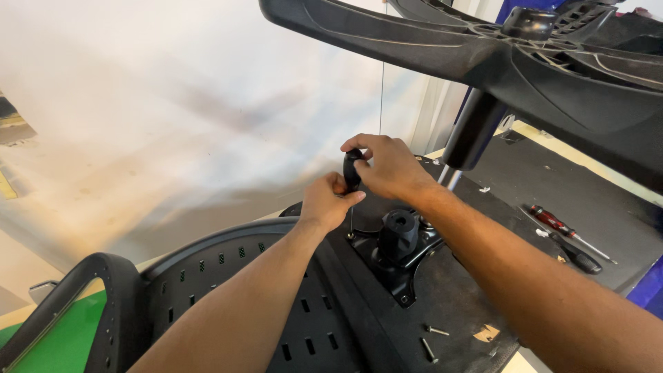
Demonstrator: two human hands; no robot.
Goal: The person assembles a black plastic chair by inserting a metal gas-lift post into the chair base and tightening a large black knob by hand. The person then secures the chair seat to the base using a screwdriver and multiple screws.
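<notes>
My right hand [388,164] grips the top of a black screwdriver handle [351,170] held upright. My left hand [327,200] pinches the lower part of the same handle. The thin shaft [351,222] runs down to a screw at the corner of a black metal mechanism plate [395,257] on the underside of an upturned chair seat [442,290]. A black knob-like post [399,232] rises from the plate just right of the shaft.
A black star-shaped chair base [525,62] with its gas cylinder [472,130] hangs overhead at upper right. Two loose screws [431,342] lie on the seat. A red-handled screwdriver [563,228] and a black one [579,258] lie on the dark mat. A perforated black backrest [228,276] is at lower left.
</notes>
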